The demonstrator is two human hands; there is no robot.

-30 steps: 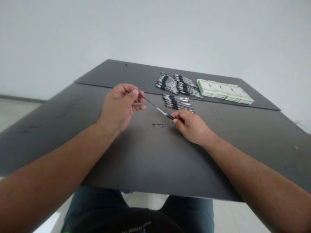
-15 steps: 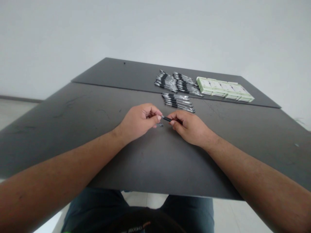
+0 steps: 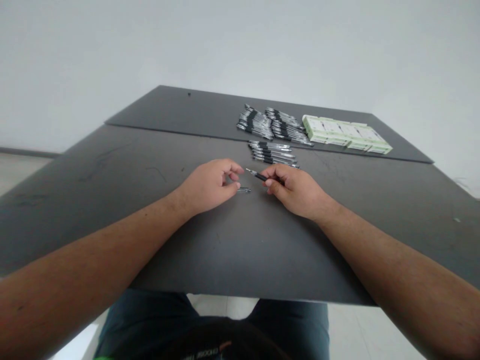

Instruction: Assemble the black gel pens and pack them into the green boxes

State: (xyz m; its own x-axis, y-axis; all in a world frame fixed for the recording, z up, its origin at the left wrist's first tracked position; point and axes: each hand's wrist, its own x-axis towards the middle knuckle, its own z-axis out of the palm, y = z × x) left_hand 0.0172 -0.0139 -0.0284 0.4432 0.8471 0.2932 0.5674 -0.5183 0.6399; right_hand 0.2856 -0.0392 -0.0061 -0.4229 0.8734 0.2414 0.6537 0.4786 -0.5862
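Black pen between right fingers

Lettering on the black shirt, pale green boxes and pen is too small to read

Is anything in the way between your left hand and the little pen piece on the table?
Nothing visible. The left hand is right beside the little pen piece. The pen in the right hand isn't between them.
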